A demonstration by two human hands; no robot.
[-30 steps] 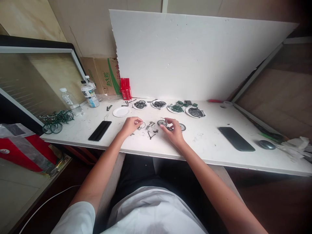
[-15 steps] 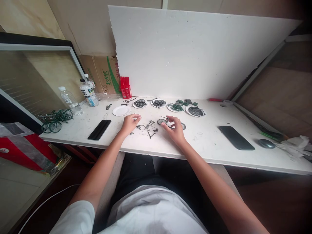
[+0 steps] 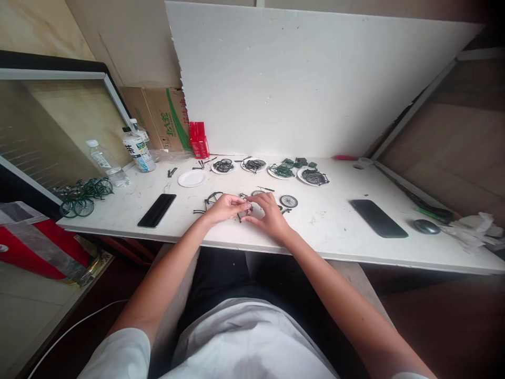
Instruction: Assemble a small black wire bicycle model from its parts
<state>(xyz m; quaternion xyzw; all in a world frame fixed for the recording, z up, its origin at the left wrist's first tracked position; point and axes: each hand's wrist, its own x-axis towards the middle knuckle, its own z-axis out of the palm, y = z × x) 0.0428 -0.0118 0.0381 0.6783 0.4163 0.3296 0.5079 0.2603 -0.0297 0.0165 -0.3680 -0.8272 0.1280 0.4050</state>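
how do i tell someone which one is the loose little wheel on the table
On the white table, find the right hand near the front edge. Just right of it a small spoked wheel lies flat on the bare tabletop. Unlike the parts heaped on the white plates behind, it sits on no plate.

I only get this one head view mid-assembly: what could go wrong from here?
1. The left hand and right hand pinch small parts near the front edge of the table; a slipped piece could drop off it.
2. A loose wheel lies just right of the right hand; a wrist sweep might knock it away.
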